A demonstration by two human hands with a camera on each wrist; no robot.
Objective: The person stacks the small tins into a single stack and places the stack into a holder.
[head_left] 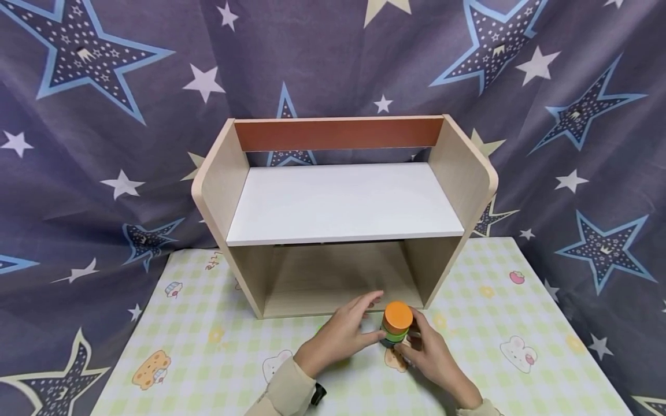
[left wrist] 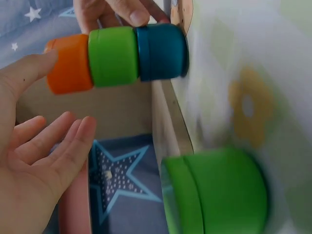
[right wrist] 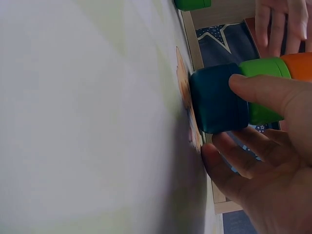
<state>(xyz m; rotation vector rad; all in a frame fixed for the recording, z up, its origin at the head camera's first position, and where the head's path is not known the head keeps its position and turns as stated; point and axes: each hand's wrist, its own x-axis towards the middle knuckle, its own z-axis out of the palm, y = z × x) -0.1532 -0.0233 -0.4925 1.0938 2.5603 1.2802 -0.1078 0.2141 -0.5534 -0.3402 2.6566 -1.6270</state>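
Observation:
Three rounded stacking cups form an upright column on the table in front of the shelf: a dark blue cup (right wrist: 217, 97) at the bottom, a green cup (left wrist: 113, 56) in the middle and an orange cup (head_left: 398, 316) on top. My right hand (head_left: 434, 358) holds the blue cup, thumb on one side and fingers on the other. To the left of the column, my left hand (head_left: 340, 335) has its fingers extended; its thumb overlaps the orange cup in the left wrist view, and contact is hard to tell. Another green cup (left wrist: 224, 192) stands near the left hand, which mostly hides it in the head view.
Behind the hands stands a wooden shelf unit (head_left: 343, 202) with a white upper board and a reddish back rail. A checked cloth with cartoon prints covers the table (head_left: 208, 370). A star-patterned curtain (head_left: 333, 58) hangs around the back and sides.

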